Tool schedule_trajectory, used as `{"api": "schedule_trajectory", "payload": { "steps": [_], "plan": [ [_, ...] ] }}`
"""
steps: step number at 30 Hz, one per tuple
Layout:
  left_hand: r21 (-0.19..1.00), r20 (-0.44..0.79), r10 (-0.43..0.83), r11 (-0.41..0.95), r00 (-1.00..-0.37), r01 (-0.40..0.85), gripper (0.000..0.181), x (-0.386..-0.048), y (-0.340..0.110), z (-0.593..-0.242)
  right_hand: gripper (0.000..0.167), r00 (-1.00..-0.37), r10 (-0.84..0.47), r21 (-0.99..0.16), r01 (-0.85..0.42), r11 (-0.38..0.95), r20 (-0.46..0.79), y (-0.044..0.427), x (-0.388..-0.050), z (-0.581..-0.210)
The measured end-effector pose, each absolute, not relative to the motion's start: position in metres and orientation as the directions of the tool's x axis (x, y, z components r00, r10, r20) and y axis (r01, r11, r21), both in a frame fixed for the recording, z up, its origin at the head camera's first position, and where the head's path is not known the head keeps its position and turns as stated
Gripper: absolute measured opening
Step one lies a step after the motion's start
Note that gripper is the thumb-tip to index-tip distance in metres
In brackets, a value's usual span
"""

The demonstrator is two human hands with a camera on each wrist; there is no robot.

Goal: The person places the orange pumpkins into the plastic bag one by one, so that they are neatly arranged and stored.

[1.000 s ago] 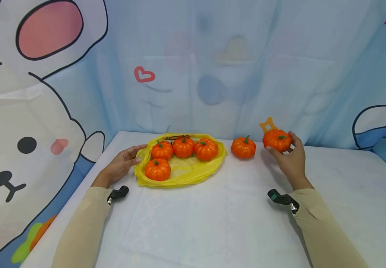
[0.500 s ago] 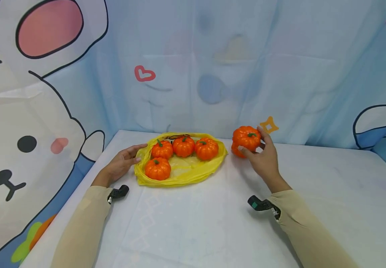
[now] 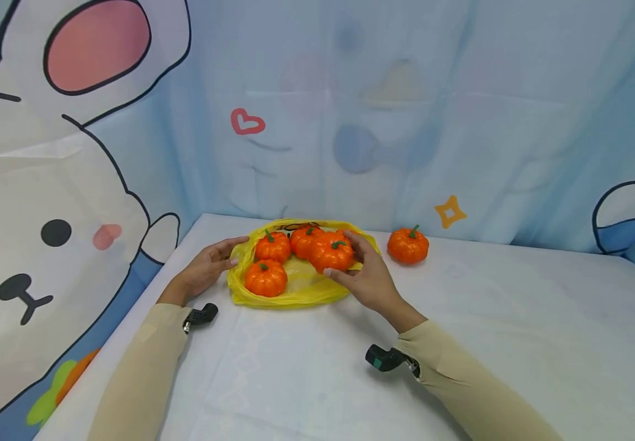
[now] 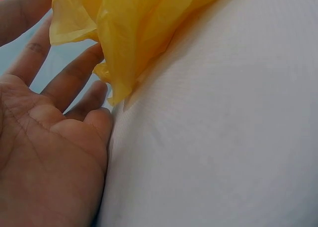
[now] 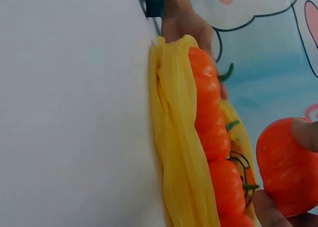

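Note:
In the head view, the right hand pinches a small orange pumpkin with a green stem, holding it over a yellow plastic bag. The right wrist view shows this pumpkin raised apart from those inside the bag. Several like it sit in the bag, among them a pumpkin at the front left and a pumpkin behind it; one on the right is mostly hidden by the hand. With fingers spread, the left hand rests against the bag's left edge; its palm faces the bag in the left wrist view.
One more pumpkin lies on the white table right of the bag, near the back edge. Behind the table hangs a blue printed curtain. Dark thin loops, perhaps wire or stems, show at the bag's back.
The right hand has carried its pumpkin leftward, past the lone pumpkin, to above the bag. The left hand stays at the bag's edge. The head view has shifted slightly.

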State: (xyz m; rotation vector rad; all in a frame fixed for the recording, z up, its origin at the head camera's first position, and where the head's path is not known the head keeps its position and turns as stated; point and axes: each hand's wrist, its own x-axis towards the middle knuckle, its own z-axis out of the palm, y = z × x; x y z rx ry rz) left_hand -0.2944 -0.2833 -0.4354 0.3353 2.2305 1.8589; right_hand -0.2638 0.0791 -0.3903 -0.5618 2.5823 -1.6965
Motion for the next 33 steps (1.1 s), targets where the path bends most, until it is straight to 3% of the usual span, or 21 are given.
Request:
{"api": "schedule_trajectory", "payload": {
  "steps": [10,17,29,33],
  "plan": [
    [0.984,-0.034,0.317,0.174,-0.948,0.023,0.057,-0.296,-0.281,-0.436,0.087,-0.935,-0.333,-0.828,-0.280,0.485,0.121,0.049,-0.271,-0.410],
    [0.987,-0.008,0.324,0.156,-0.946,0.045,0.056,-0.298,-0.286,-0.439,0.083,-0.929,-0.347,-0.810,-0.298,0.504,0.126,0.039,-0.275,-0.423],
    [0.987,-0.016,0.314,0.159,-0.949,0.036,0.056,-0.298,-0.287,-0.437,0.088,-0.914,-0.402,-0.723,-0.314,0.616,0.055,0.036,-0.274,-0.424],
    [0.989,-0.010,0.325,0.144,-0.946,0.039,0.056,-0.298,-0.285,-0.437,0.087,-0.896,-0.441,-0.728,-0.338,0.597,0.054,0.044,-0.274,-0.418]
  ]
}}
